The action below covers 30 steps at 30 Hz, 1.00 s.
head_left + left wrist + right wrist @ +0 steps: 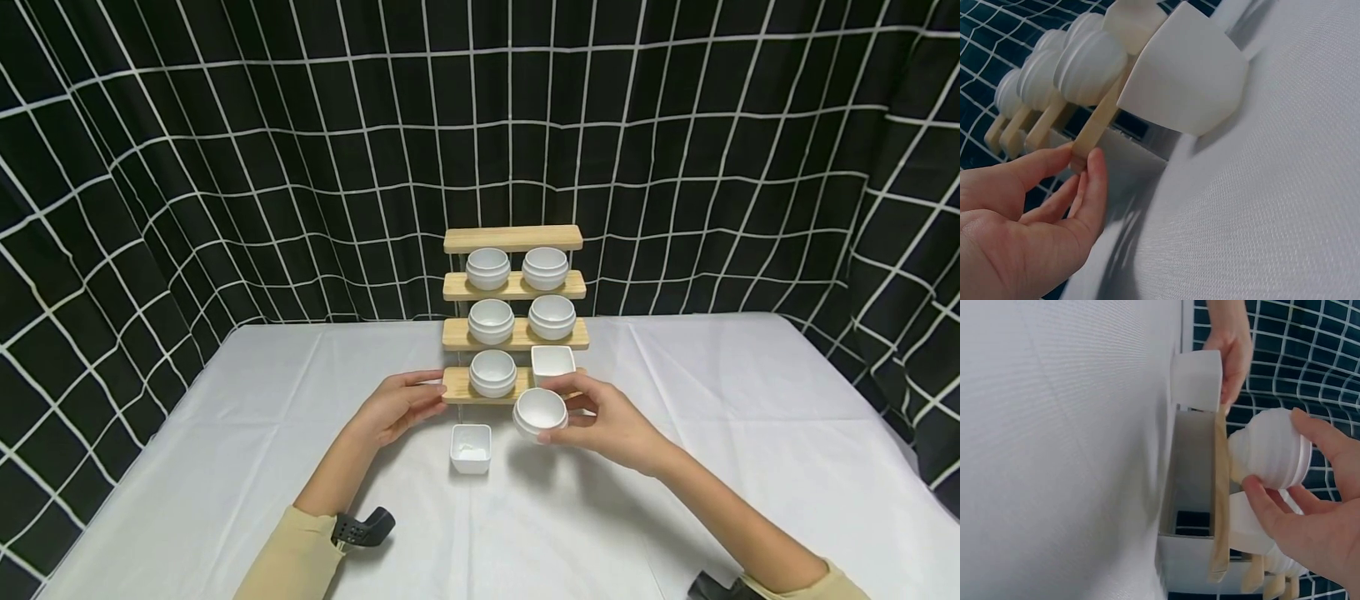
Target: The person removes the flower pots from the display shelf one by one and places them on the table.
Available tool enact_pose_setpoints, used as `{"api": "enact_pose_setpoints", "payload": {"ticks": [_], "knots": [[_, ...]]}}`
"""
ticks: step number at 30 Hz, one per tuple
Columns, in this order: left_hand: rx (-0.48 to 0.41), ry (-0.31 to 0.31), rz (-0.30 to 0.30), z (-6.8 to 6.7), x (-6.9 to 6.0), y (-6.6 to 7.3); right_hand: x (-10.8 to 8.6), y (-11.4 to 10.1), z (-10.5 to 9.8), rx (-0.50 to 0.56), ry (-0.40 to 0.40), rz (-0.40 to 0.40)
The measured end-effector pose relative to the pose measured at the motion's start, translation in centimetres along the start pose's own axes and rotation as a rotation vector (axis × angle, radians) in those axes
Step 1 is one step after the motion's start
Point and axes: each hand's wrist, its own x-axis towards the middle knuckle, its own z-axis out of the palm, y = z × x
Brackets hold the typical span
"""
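Note:
A white round bowl point(540, 412) with a stepped rim is pinched between the thumb and fingers of my right hand point(611, 423). It hangs in front of the lowest shelf, above the cloth. My left hand point(401, 407) pinches the left end of the lowest wooden shelf point(459, 392) of a tiered stand, thumb on one face and fingers on the other, as the left wrist view shows. On that shelf stand a round bowl point(492, 373) at the left and a white square bowl point(552, 363) at the right. Another square bowl point(471, 450) stands on the table before the stand.
Pairs of round bowls stand on the two middle shelves point(517, 335). The top shelf point(513, 239) is bare wood. White cloth point(300, 467) covers the table, and a black curtain with a white grid point(360, 158) hangs behind and at both sides.

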Motion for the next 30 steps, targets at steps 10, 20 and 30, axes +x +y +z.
{"api": "enact_pose_setpoints", "payload": {"ticks": [10,20,30], "knots": [[-0.007,-0.007,0.004,0.0,0.0,0.0,0.1,0.7,0.6,0.004,-0.043,-0.003],[-0.001,-0.002,-0.007,0.0,0.0,0.0,0.2,1.4,0.9,0.009,-0.070,0.006],[0.001,-0.003,-0.008,0.0,0.0,0.0,0.5,2.1,1.0,0.025,-0.094,0.046]]}}
